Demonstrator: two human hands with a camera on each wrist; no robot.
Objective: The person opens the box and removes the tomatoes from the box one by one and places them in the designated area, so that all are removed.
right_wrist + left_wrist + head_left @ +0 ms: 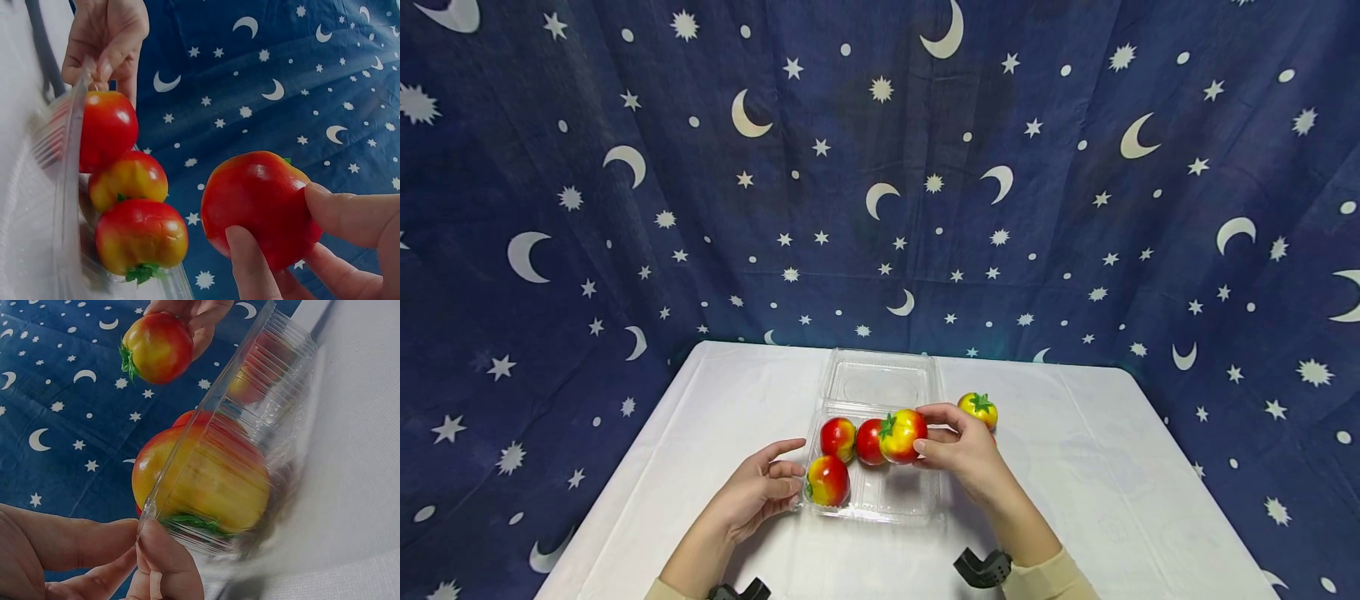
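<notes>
Tomato (904, 436), gripped by the right hand (958, 446), hangs above the clear plastic clamshell (917, 498), which the left hand (760, 490) pinches, probably to steady it.

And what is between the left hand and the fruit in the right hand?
Three other fruits, in the clear box, lie between them, as the head view shows.
</notes>
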